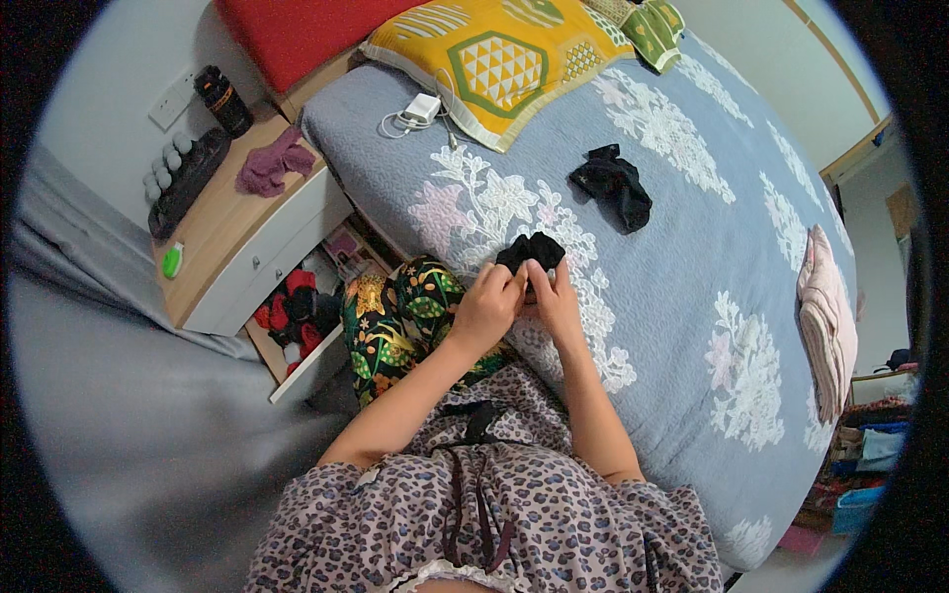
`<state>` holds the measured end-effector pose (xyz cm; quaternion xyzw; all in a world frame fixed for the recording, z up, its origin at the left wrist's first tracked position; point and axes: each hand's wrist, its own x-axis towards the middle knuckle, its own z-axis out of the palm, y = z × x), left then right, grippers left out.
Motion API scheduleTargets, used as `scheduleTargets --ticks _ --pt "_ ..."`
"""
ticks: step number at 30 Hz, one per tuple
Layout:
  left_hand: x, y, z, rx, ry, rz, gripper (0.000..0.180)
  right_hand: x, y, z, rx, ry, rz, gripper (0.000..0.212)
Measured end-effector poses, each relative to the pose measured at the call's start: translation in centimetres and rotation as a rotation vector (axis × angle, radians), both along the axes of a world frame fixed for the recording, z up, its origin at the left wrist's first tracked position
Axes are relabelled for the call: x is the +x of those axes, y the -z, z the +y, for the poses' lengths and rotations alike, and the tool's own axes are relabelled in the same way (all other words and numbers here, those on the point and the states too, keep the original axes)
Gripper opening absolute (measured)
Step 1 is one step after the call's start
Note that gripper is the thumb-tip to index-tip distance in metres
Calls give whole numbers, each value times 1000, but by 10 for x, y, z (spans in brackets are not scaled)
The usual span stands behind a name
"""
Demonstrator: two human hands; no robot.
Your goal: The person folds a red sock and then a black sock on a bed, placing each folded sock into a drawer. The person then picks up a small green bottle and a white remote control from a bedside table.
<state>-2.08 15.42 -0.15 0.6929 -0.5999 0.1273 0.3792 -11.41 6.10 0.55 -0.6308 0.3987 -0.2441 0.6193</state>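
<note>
Both hands meet in front of me, just over the near side of the bed, around a crumpled black sock (532, 250). My left hand (486, 308) pinches it from the left, fingers bent. On the other side, my right hand (556, 300) grips it with thumb and fingers close together. Part of the sock is hidden behind the fingertips. Farther off on the bedspread lies a second black piece of cloth (615, 186), loosely bunched and apart from my hands; it also looks like a sock.
A blue bedspread (682, 267) with white flowers covers the bed. A yellow pillow (504, 69) and white charger (423, 107) lie beyond; folded pink cloth (826, 326) sits at right. At left stands a nightstand (213, 237), its lower drawer (312, 370) pulled out, holding red and black clothing.
</note>
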Motion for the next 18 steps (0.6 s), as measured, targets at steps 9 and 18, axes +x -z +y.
scheduleTargets --ticks 9,18 --pt "-9 3 7 -1 40 -69 8 15 -14 -24 -261 -134 320 58" --pt "-11 10 11 24 98 -42 7 22 -15 -21 -466 -171 412 70"
